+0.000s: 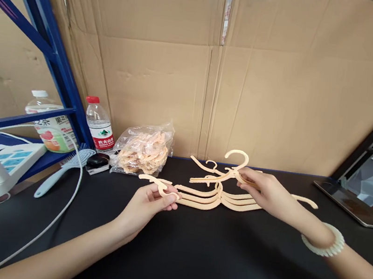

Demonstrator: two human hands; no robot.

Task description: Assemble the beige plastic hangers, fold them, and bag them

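Left hand (pixel 146 201) and right hand (pixel 265 189) both full, black table (pixel 209 261)
Left pinches small peach hanger (pixel 161 186); right grips larger hanger (pixel 231 174) by one arm, hook up; row of hangers (pixel 200 205) lies on table between and behind hands, clear bag (pixel 144 150) beyond left hand

The hangers (pixel 199 205) looked like smooth plastic with a soft sheen, the bag (pixel 144 149) was crinkled, glossy clear plastic, the tabletop (pixel 209 265) smooth and faintly shiny, and the panels (pixel 153 82) matt, creased cardboard.
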